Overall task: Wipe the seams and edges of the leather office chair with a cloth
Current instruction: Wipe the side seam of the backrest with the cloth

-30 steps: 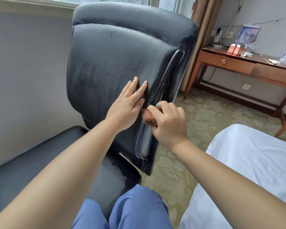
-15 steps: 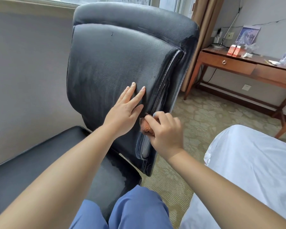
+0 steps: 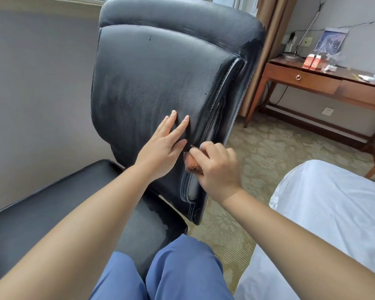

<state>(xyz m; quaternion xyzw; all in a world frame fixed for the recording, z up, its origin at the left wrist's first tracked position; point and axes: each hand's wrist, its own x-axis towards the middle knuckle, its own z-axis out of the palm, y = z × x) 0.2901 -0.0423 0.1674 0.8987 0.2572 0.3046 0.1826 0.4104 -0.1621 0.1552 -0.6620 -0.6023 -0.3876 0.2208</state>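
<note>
While the black leather chair backrest (image 3: pixel 152 83) is steadied by the flat, open-fingered left hand (image 3: pixel 162 148), the orange cloth (image 3: pixel 189 162), bunched in the right hand (image 3: pixel 214 167), is best pressed firmly along the right-side seam (image 3: pixel 217 113).

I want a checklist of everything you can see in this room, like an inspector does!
Surface: black leather chair back, scuffed and dull in patches; glossy seat below.
Job's things: orange cloth bunched at the side seam.
Clutter: two small red boxes, a picture and wrappers on the wooden desk.
Grips: left hand flat on the chair back, fingers straight; right hand curled round the cloth.
Cables: a dark cord hangs behind the desk.
Surroundings: patterned carpet, white bed sheet, tan curtain, wall socket.
</note>
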